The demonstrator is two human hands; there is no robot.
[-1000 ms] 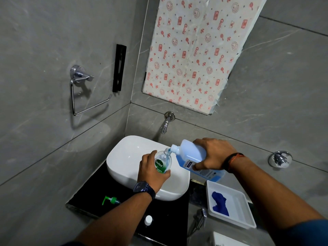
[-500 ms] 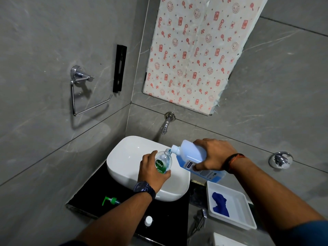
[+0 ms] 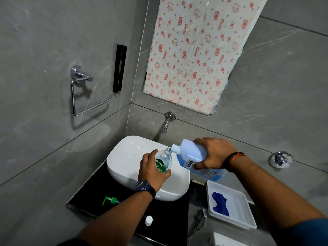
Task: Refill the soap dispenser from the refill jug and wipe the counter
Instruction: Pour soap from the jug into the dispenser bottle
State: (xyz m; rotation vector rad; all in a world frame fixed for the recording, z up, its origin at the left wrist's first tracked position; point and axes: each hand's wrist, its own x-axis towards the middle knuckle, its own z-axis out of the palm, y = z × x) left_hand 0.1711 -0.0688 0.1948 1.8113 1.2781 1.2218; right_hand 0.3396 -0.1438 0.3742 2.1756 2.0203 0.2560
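Observation:
Over the white basin, my left hand grips a clear soap dispenser bottle with a green label, its neck open. My right hand holds the pale blue refill jug tilted on its side, spout touching the bottle's neck, blue liquid running in. The green pump head lies on the black counter left of my forearm. A white cap sits near the counter's front edge. A blue cloth lies in a white tray at the right.
A wall tap sticks out above the basin. A chrome towel ring hangs on the left wall and a chrome knob on the right wall. Patterned paper covers the panel above. A spray handle hangs below the tray.
Nearly nothing has moved; both hands keep the bottle and the tilted jug in the same pose over the basin.

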